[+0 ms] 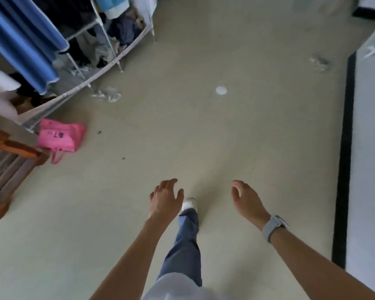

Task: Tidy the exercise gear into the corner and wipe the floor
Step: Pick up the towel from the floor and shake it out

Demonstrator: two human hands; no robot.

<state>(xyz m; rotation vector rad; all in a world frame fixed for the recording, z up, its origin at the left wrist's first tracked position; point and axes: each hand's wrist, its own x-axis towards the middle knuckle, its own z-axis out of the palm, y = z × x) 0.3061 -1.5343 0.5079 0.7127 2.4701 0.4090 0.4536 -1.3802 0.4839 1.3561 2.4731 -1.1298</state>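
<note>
My left hand and my right hand hang in front of me over the beige floor, both with loosely curled fingers and holding nothing. A grey watch sits on my right wrist. One leg in blue trousers with a white shoe steps forward between the hands. No exercise gear shows in the view. A small white disc lies on the floor ahead.
A clothes rack with blue curtains and piled garments stands at the left. A pink bag lies beside it, next to a wooden piece of furniture. Crumpled whitish scraps lie on the floor. A white wall with black skirting runs along the right.
</note>
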